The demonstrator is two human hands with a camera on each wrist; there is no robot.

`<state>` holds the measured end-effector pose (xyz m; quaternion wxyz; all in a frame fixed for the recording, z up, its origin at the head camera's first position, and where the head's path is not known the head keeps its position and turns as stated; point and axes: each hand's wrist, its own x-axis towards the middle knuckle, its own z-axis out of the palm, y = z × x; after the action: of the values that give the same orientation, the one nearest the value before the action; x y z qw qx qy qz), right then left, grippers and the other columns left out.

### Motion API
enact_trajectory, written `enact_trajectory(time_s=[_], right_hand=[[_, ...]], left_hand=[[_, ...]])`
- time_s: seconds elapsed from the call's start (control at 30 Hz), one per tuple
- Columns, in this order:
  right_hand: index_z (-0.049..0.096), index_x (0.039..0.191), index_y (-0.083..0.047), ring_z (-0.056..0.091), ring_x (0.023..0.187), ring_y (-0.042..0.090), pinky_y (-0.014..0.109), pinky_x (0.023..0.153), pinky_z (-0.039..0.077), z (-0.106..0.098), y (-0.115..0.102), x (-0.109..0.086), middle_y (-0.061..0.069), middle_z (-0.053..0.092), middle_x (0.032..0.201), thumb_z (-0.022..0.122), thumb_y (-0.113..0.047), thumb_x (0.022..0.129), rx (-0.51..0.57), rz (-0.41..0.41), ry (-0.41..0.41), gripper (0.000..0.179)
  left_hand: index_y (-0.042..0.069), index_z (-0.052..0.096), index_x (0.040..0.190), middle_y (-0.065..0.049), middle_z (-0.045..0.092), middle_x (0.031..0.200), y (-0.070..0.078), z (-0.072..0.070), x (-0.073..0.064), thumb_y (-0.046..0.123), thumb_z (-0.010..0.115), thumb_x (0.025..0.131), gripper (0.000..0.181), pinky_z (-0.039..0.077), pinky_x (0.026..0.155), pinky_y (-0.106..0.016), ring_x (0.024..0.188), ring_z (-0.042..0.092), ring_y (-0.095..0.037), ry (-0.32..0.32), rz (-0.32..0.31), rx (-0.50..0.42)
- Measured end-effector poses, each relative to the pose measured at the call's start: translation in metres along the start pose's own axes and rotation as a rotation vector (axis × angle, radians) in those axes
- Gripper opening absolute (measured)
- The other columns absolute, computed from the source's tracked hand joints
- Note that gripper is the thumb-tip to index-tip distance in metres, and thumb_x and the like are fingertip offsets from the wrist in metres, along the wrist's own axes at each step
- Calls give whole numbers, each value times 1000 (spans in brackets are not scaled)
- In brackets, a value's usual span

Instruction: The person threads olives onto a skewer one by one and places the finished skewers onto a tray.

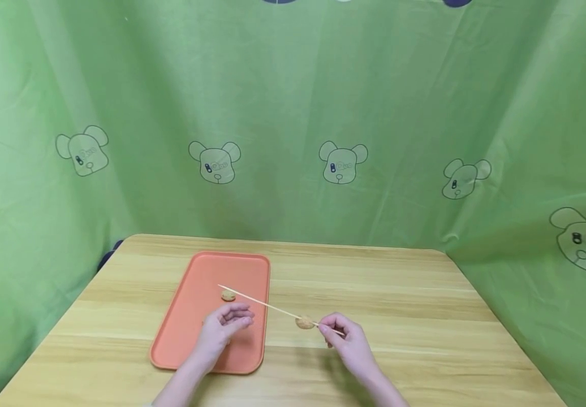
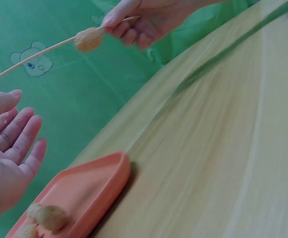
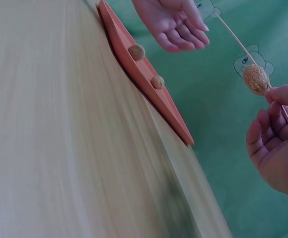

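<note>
Wooden table (image 1: pixel 400 294): one skewer (image 1: pixel 262 303), three balls (image 1: pixel 305 323).

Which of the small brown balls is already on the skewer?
The ball beside the right hand, threaded on the skewer; the others lie loose in the orange tray.

Bright, even light fills the scene, with only faint, soft shadows under the hands. The head view is sharp. Both wrist views show the tabletop (image 3: pixel 59 148) smeared by motion blur, with no glare.
</note>
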<state>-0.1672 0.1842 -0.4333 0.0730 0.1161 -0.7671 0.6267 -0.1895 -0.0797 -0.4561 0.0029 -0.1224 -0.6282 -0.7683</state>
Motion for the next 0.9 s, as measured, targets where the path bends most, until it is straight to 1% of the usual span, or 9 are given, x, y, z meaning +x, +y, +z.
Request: enact_trajectory(time_s=[0.1, 0.17, 0.27, 0.4, 0.5, 0.57, 0.63, 0.8, 0.9], right_hand=[[60, 86, 8, 49, 58, 10, 22, 50, 44, -6, 1, 0, 2, 52, 66, 62, -1, 85, -17, -9, 0, 9], [60, 86, 8, 49, 58, 10, 22, 51, 44, -10, 1, 0, 1, 52, 66, 62, -2, 85, -24, -11, 3, 10], [61, 86, 7, 49, 58, 9, 22, 51, 45, -16, 1, 0, 1, 52, 65, 62, -2, 85, -29, -4, 21, 9], [61, 85, 4, 49, 58, 11, 23, 51, 45, -22, 1, 1, 2, 51, 64, 62, -3, 86, -36, 9, 47, 7], [61, 85, 5, 49, 58, 12, 23, 51, 44, -27, 3, 0, 1, 50, 64, 62, -3, 86, -41, 15, 56, 8], [60, 85, 6, 49, 58, 12, 23, 51, 44, -29, 4, -1, 1, 50, 64, 61, -3, 86, -41, 24, 61, 9], [60, 86, 7, 49, 58, 13, 23, 52, 44, -30, 6, -2, 1, 50, 64, 61, -3, 86, -44, 38, 65, 10], [60, 87, 7, 48, 58, 12, 24, 53, 43, -32, 10, -3, 1, 49, 63, 62, -3, 86, -52, 68, 71, 10], [61, 87, 6, 48, 58, 12, 25, 52, 43, -33, 11, -3, 2, 50, 63, 62, -3, 85, -57, 72, 72, 10]], left_hand=[[-17, 50, 111, -31, 59, 103, 3, -9, 0, -4, 63, 81, 35, 51, 82, -25, 90, 63, -16, 33, 14, 35], [-17, 52, 109, -30, 59, 102, 5, -14, 0, -6, 62, 81, 32, 52, 81, -24, 88, 63, -16, 65, 15, 50], [-17, 54, 106, -28, 61, 99, 7, -23, 1, -8, 62, 81, 28, 52, 79, -23, 86, 64, -17, 112, 14, 81], [-17, 55, 105, -24, 63, 97, 8, -35, 4, -7, 63, 81, 27, 52, 76, -20, 84, 63, -13, 162, -1, 161], [-16, 56, 105, -25, 63, 98, 8, -43, 6, -7, 63, 81, 27, 51, 75, -18, 84, 61, -10, 182, -15, 206], [-16, 56, 106, -25, 63, 99, 7, -49, 7, -8, 63, 81, 27, 51, 77, -18, 84, 60, -9, 189, -20, 222], [-15, 56, 107, -24, 63, 99, 5, -54, 8, -7, 62, 81, 28, 50, 78, -18, 85, 60, -9, 194, -27, 262], [-11, 57, 110, -20, 64, 100, -1, -63, 9, -2, 65, 81, 31, 49, 77, -19, 87, 60, -16, 209, -42, 402], [-10, 58, 110, -19, 63, 100, -6, -68, 9, -1, 68, 79, 34, 49, 75, -21, 87, 59, -21, 209, -63, 457]])
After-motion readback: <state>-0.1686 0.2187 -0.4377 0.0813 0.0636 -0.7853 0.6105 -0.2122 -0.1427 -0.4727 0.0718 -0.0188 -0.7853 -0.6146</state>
